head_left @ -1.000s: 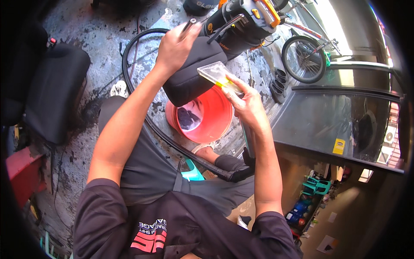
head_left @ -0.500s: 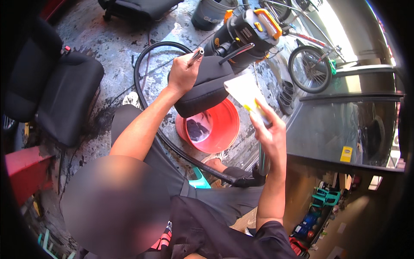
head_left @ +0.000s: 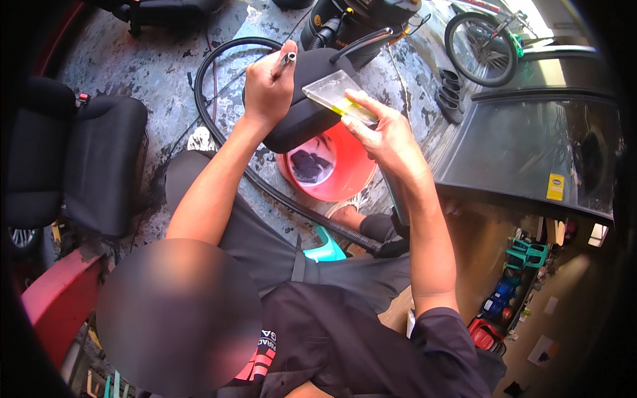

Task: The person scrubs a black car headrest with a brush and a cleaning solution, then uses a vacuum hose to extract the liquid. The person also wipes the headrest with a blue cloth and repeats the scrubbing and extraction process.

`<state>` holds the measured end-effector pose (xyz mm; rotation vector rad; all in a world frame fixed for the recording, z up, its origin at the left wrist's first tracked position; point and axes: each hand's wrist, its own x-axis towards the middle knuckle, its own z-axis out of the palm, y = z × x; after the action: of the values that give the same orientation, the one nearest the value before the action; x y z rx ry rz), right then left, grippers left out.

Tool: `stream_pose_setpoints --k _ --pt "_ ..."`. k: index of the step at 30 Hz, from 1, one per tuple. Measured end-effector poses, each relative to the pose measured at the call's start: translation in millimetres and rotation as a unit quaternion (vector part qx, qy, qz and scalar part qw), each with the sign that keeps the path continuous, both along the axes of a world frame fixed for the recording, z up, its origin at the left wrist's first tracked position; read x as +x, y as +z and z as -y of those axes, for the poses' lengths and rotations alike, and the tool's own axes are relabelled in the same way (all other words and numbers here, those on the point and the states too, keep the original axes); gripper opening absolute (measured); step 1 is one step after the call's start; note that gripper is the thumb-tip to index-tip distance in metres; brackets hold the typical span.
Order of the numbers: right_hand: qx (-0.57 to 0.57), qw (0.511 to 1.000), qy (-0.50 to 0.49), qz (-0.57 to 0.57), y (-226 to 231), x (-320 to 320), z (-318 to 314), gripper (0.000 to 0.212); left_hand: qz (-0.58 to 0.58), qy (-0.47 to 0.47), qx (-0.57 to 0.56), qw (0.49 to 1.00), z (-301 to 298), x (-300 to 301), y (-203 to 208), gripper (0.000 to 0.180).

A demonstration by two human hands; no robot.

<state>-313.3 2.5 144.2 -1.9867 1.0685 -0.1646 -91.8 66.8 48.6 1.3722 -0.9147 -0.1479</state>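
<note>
My left hand (head_left: 267, 89) is closed round one metal post of a black headrest (head_left: 297, 123), holding it up off the floor. The other post (head_left: 361, 45) sticks out to the upper right. In my right hand (head_left: 393, 136) is a clear, flat vacuum nozzle (head_left: 328, 90) with a yellow band, gripped between thumb and fingers. Its wide end overlaps the headrest's right side in the picture; whether they touch I cannot tell. Below the headrest stands a red bucket (head_left: 358, 166) with murky liquid and dark patches inside, partly hidden by the headrest.
A black hose (head_left: 202, 99) loops across the worn floor from a black vacuum cleaner (head_left: 318, 20). Black car seats (head_left: 106, 159) stand at left. To the right are a bicycle (head_left: 481, 50), dark shoes (head_left: 450, 96) and a dark glass panel (head_left: 524, 152). A turquoise stool (head_left: 325, 247) shows below.
The nozzle has moved left toward the headrest and tilted, so its clear plastic no longer glares white. My left hand still holds the headrest by its post. The whole view has shifted.
</note>
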Motion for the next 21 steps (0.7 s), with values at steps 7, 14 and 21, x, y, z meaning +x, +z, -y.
stream_pose_setpoints --k 7,14,21 --pt "-0.106 0.994 0.036 0.019 -10 -8 -11 0.053 0.044 0.038 -0.057 0.997 10 -5 1 0.067" --pt "-0.101 0.993 0.055 0.0 -10 -9 -26 0.055 0.059 0.075 -0.055 0.994 15 -6 -2 0.063" --pt "-0.062 0.996 0.057 0.003 -9 2 -37 0.053 0.027 0.062 -0.013 0.998 12 1 -4 0.04"
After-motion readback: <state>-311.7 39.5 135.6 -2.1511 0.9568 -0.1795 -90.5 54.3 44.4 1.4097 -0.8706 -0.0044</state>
